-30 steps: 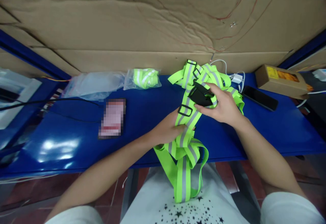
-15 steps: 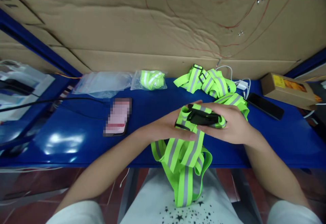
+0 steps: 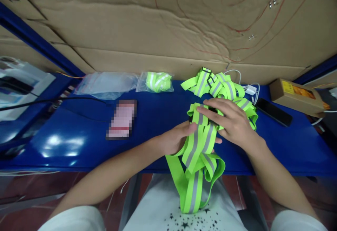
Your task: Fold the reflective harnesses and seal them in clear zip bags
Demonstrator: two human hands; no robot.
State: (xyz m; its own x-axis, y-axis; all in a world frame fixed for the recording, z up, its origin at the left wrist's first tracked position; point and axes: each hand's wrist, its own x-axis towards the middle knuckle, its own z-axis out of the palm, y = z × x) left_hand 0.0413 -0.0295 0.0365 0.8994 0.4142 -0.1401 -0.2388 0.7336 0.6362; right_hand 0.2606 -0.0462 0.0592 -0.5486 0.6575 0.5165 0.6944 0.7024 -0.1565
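A bundle of neon-green reflective strap (image 3: 193, 147) with a grey stripe is gathered between my two hands, its loops hanging over the table's front edge toward my lap. My left hand (image 3: 177, 138) wraps it from the left and below, thumb on top; some fingertips show past the strap's right side. From above and the right, my right hand (image 3: 230, 119) grips the upper end, fingers lying across the strap. Under those fingers a little of a black buckle shows, mostly covered. More green straps (image 3: 219, 83) with black buckles lie heaped just behind my right hand.
On the blue table (image 3: 84, 126) a phone with a lit screen (image 3: 121, 119) lies left, a dark phone (image 3: 273, 111) right. Clear plastic bags (image 3: 107, 83) and a bagged green strap (image 3: 158, 82) lie along the cardboard wall (image 3: 147, 24). A small cardboard box (image 3: 297, 96) stands at right.
The black buckle, plainly visible before, is now mostly covered by strap and my right fingers. My left hand has turned under the bundle, and my right hand has come over its top.
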